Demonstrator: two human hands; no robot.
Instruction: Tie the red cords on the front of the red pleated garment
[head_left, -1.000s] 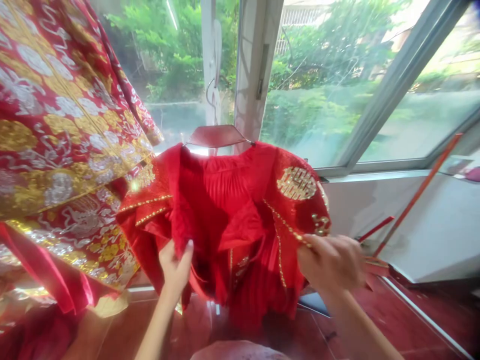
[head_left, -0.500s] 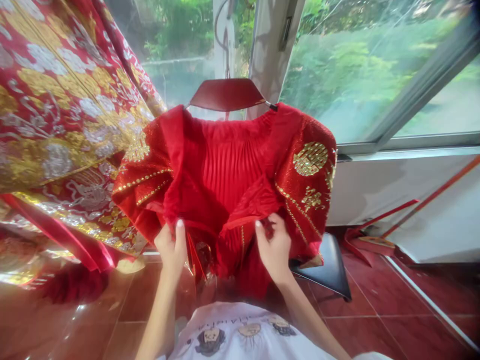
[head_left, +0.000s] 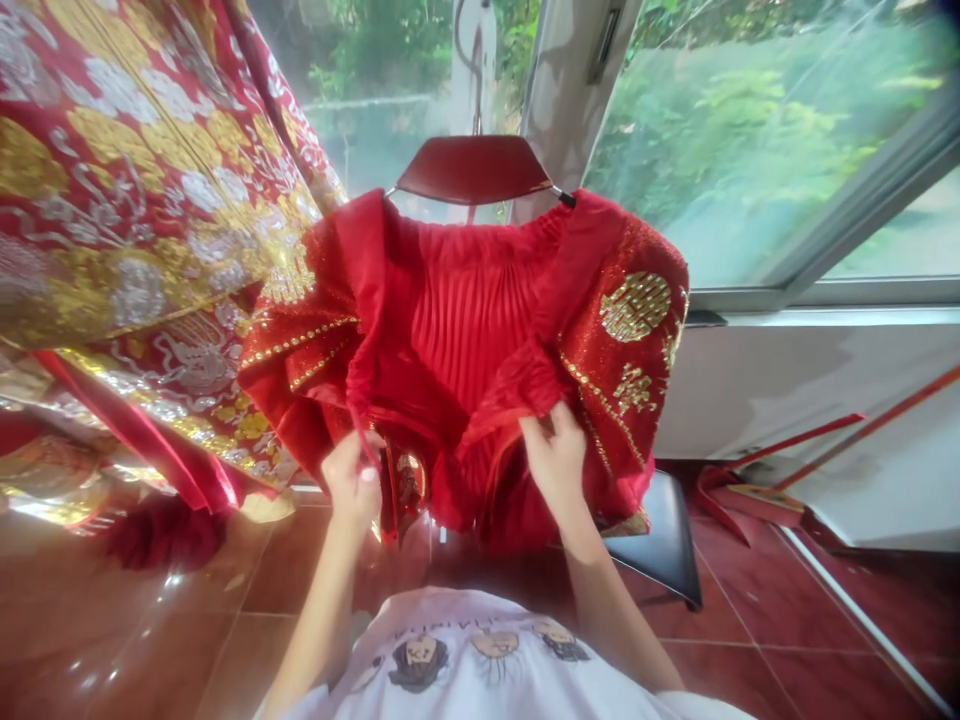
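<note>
Red pleated garment [head_left: 465, 330] w/ gold embroidery hangs on a wooden hanger [head_left: 474, 168] at the window. Head view: left hand [head_left: 352, 482] pinches its lower edge, grip closed on fabric; right hand [head_left: 556, 462] likewise closed on the hem. Brocade robe [head_left: 127, 220] hangs left.

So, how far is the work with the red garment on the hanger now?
Done: the red garment already hangs on the hanger by the window. In hand: the left hand and right hand each grip a lower front edge near the middle. Left: the front is open, its pleated lining showing, and the edges are not yet joined. The embroidered cloth hangs beside it, untouched.
</note>
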